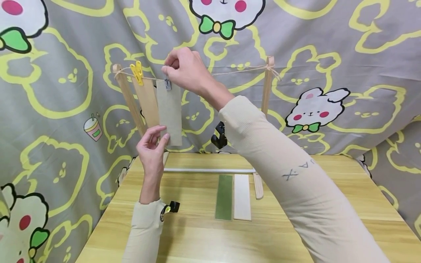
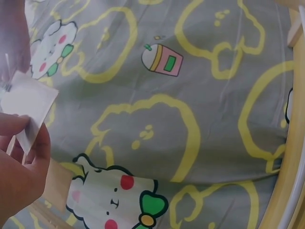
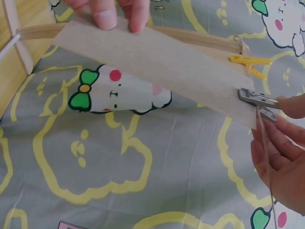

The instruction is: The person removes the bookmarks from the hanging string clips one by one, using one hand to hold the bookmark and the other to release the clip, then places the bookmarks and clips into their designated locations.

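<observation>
A grey-beige rectangular strip (image 1: pixel 171 113) hangs at the string (image 1: pixel 236 72), its top edge in the jaws of a grey clothespin (image 1: pixel 168 84). Thumb and fingers of my right hand (image 1: pixel 185 69) pinch that clothespin's handles, seen closer as the metallic-looking clothespin (image 3: pixel 257 98) in the right wrist view. Lower down, my left hand (image 1: pixel 152 146) pinches the strip's left edge near the bottom. In the left wrist view the thumb lies on the face of the strip (image 2: pixel 31 98). Just left, a yellow clothespin (image 1: pixel 139 73) holds a tan strip (image 1: pixel 146 102) on the string.
The string runs between a left wooden post (image 1: pixel 129 98) and a right wooden post (image 1: pixel 267 87). A white rod (image 1: pixel 210 170) crosses low between them. On the wooden table (image 1: pixel 197 233) lie a green strip (image 1: pixel 223 197) and a white strip (image 1: pixel 242 197). Patterned cloth hangs behind.
</observation>
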`<state>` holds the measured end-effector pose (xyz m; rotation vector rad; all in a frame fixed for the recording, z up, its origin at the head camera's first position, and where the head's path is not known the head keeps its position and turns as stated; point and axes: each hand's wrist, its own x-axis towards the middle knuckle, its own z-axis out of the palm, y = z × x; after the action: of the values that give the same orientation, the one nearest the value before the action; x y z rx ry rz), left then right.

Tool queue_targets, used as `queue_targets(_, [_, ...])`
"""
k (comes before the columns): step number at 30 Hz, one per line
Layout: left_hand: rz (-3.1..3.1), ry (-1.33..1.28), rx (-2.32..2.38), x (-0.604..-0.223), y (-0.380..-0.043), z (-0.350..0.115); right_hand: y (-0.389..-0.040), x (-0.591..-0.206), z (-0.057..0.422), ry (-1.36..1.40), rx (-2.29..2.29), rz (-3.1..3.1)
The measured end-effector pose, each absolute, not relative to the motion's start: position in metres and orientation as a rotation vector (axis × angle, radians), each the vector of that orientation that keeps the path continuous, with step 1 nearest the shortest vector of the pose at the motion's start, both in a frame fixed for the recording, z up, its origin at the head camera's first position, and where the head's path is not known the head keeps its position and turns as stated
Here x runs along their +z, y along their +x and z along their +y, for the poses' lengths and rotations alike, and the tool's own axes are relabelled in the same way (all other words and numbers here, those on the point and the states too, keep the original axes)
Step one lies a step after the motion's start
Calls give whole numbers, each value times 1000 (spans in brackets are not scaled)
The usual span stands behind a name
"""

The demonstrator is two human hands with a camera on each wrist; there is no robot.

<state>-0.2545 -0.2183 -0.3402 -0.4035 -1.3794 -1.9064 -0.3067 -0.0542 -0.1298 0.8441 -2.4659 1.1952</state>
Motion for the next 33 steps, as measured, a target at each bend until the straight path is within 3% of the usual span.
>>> queue_targets(33, [-1416,-375,-1861,-351,-253,-218,-307,-134,-56,994,893,-1978])
